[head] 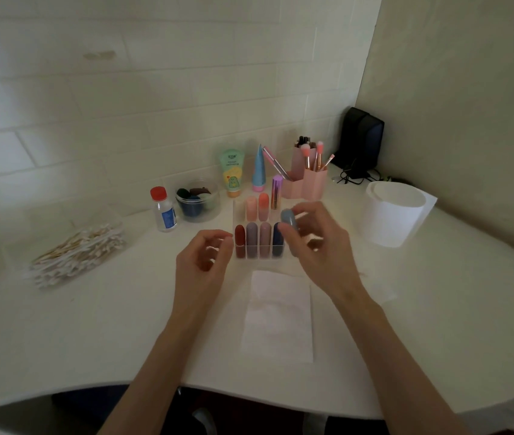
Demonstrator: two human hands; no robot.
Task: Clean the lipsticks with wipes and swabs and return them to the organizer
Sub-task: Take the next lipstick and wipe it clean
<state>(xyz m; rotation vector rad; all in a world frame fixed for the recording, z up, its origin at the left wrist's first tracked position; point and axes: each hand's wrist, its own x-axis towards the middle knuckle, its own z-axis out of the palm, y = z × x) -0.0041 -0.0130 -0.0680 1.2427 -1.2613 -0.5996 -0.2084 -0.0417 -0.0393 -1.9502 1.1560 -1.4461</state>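
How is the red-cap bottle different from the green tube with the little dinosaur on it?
The bottle is see-through with a red cap on top and a blue label. The green tube is solid-coloured, not see-through, and stands on its orange cap with the flat end up. The bottle stands nearer the cotton swabs; the tube stands further back, by the wall. Both stand upright on the white counter.

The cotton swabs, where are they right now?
In the head view the cotton swabs lie piled on the left of the table, left of the red-capped bottle, beyond the left hand.
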